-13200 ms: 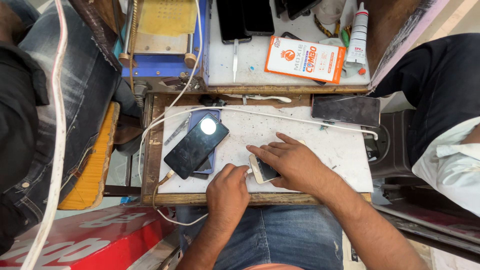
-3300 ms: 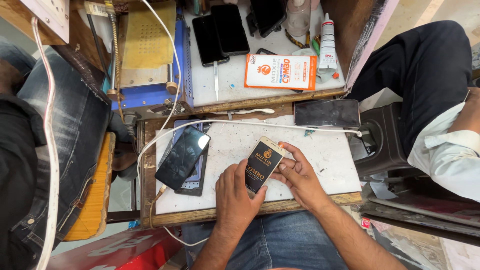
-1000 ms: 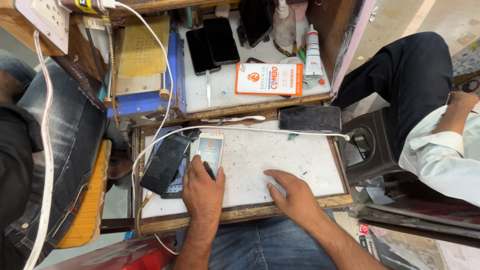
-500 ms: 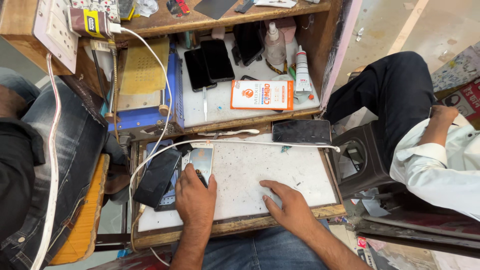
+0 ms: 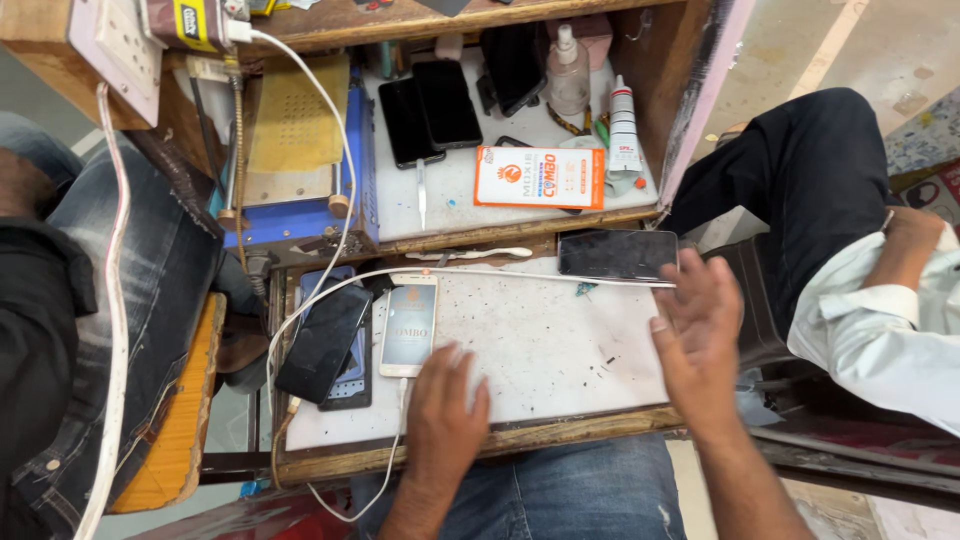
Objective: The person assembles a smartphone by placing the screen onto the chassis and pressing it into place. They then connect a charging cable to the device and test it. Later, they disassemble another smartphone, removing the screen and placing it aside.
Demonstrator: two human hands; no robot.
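The left hand (image 5: 445, 415) lies flat and open on the white desk (image 5: 540, 340), fingers just below the white phone (image 5: 409, 325), which lies at eleven o'clock from it. The right hand (image 5: 697, 330) is open too, holding nothing, at the desk's right edge. At twelve o'clock from it lies a dark phone (image 5: 617, 254).

The single head-worn camera looks almost straight down from above the seated person's lap, fairly near; the white work board (image 5: 520, 350) fills the centre; the shelf (image 5: 480, 190) lies toward 12 o'clock, the person's knees at 6 o'clock.
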